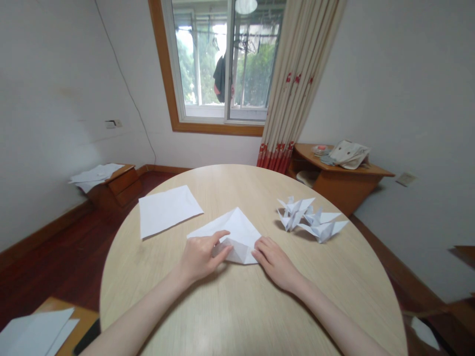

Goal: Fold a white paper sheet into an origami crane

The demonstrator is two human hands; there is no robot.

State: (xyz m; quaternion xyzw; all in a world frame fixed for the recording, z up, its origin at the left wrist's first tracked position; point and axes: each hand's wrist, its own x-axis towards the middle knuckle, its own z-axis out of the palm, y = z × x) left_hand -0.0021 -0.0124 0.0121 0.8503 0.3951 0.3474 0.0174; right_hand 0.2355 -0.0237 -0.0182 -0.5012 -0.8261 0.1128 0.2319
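A partly folded white paper lies on the round wooden table just ahead of me. My left hand rests on its near left part, index finger stretched along a fold, thumb and fingers pinching the folded flap. My right hand lies flat with its fingers pressed on the paper's near right corner. Several finished white paper cranes sit together to the right of the paper. A flat white sheet lies to the left.
A corner desk with a cloth bag stands at the back right beside the curtain. A low cabinet with papers is at the left wall. More white sheets lie at the lower left.
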